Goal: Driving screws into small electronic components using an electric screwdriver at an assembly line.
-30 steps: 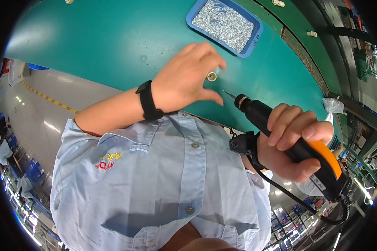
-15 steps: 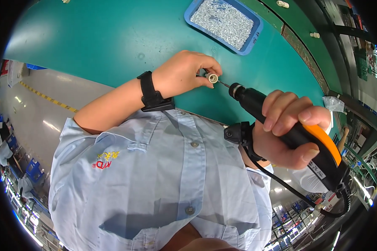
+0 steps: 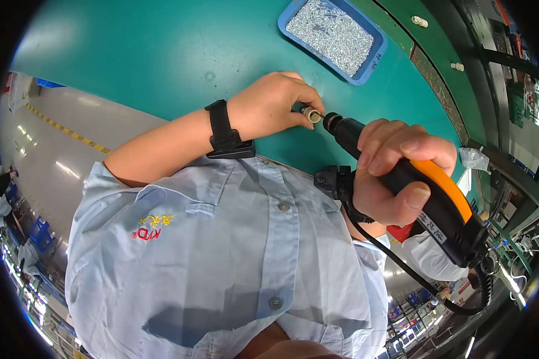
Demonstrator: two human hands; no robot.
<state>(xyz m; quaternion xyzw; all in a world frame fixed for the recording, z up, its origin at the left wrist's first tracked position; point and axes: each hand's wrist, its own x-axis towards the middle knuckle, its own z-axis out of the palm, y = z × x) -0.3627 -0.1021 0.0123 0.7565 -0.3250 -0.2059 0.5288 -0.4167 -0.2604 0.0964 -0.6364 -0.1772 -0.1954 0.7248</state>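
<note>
Between the thumb and fingers of my left hand [image 3: 275, 103] sits a small pale cylindrical fitting [image 3: 311, 115] with an open round end turned to the right. My right hand [image 3: 398, 170] is wrapped round a black and orange electric screwdriver [image 3: 440, 191], which points up and left. The screwdriver's bit meets the open end of the fitting; how deep it goes I cannot tell. Beyond both hands a blue tray [image 3: 374, 69] holds many small silvery screws [image 3: 332, 37].
Green table surface [image 3: 144, 60] lies under my hands. Two small white fittings [image 3: 420, 21] rest on a green ledge at the right. A clear plastic bag [image 3: 474, 159] lies at the right table edge. From the screwdriver's rear a black cable [image 3: 482, 293] hangs.
The screwdriver has come left toward the fitting, and the gap between its bit and the fitting's open end has closed. Both hands keep their grips.
</note>
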